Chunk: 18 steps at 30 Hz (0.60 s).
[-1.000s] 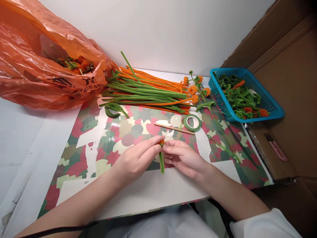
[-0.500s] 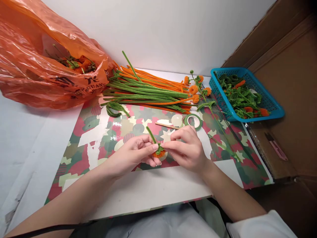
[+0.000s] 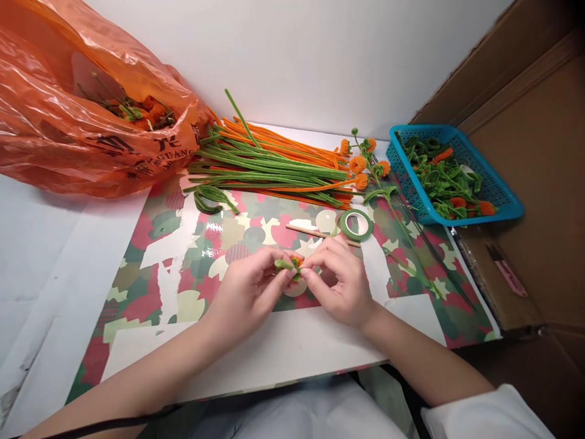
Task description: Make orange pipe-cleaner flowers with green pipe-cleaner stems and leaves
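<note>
Between my two hands, just above the patterned table cover, is a small pipe-cleaner flower point(image 3: 296, 263) with orange petals and a green base. A short green stem points out of it toward me and to the left. My left hand point(image 3: 253, 281) is closed round the flower, thumb and fingers pinching its base. From the other side, my right hand point(image 3: 340, 277) pinches the green part at the flower's edge between thumb and forefinger. The fingers partly cover the petals. Behind my right hand lie a roll of green floral tape point(image 3: 356, 225) and a thin wooden stick point(image 3: 308, 230).
Green and orange pipe cleaners point(image 3: 274, 164) lie in a pile at the back. An orange plastic bag point(image 3: 105, 146) stands left. A finished flower stem point(image 3: 388, 198) lies right of the pile, beside a blue basket point(image 3: 479, 218) of green and orange pieces. A pink cutter point(image 3: 509, 274) lies far right.
The flower has been turned: its stem, which pointed up and away, now points toward me and left. My left hand has rolled over with it, and my right hand has shifted slightly left.
</note>
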Each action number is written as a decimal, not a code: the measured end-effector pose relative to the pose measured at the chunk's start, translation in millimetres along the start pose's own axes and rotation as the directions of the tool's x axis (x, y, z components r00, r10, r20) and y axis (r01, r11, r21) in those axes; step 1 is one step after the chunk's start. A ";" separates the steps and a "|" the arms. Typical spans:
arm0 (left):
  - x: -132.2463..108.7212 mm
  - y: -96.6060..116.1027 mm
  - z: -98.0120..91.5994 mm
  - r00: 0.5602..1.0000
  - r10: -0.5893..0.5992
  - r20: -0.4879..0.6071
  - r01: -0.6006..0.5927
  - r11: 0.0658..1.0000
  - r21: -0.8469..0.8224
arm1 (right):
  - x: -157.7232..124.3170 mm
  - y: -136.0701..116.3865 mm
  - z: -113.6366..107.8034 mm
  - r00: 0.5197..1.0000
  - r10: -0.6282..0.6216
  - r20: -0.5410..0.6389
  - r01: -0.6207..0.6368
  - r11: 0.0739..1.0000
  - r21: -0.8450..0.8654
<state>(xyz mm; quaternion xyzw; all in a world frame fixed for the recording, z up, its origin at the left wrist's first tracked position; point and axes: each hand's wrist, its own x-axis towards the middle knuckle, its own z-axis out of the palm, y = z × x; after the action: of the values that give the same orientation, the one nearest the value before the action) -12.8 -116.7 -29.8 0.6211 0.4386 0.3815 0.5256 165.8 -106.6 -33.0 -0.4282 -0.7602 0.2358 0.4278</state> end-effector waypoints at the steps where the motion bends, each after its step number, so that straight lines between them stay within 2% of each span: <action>1: -1.2 -1.6 0.4 0.998 0.062 -0.019 -0.060 0.993 0.102 | -0.5 -0.8 1.0 0.998 0.056 0.007 -0.056 0.997 0.061; 3: -2.3 -4.6 0.9 0.980 0.196 -0.033 -0.177 0.937 0.302 | -0.8 -1.8 3.0 0.978 0.205 0.047 -0.210 0.958 0.193; 5: -2.3 -6.9 1.4 0.941 0.338 -0.014 -0.294 0.840 0.455 | 0.0 -2.5 4.2 0.914 0.382 0.139 -0.406 0.845 0.348; 8: -1.0 -9.3 2.9 0.842 0.539 0.035 -0.455 0.672 0.584 | 3.5 -4.7 2.6 0.728 0.573 0.376 -0.679 0.525 0.513; 10: -0.3 -10.7 3.4 0.769 0.634 0.082 -0.538 0.572 0.619 | 6.6 -6.6 -0.8 0.602 0.604 0.522 -0.783 0.317 0.535; 12: 0.0 -12.0 2.9 0.730 0.669 0.139 -0.586 0.508 0.632 | 8.9 -7.7 -4.8 0.503 0.590 0.631 -0.836 0.146 0.529; 16: -0.9 -14.0 0.2 0.698 0.677 0.235 -0.639 0.440 0.630 | 9.7 -5.5 -8.8 0.360 0.521 0.774 -0.857 -0.144 0.495; 18: -1.3 -14.0 -0.7 0.686 0.685 0.245 -0.656 0.437 0.616 | 8.6 -3.8 -8.3 0.311 0.467 0.828 -0.860 -0.233 0.454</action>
<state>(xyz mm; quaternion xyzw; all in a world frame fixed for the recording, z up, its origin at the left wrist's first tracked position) -15.9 -116.8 -43.5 0.8778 0.2719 0.3889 0.0656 168.8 -101.3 -22.1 -0.4015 -0.1575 0.8744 0.2225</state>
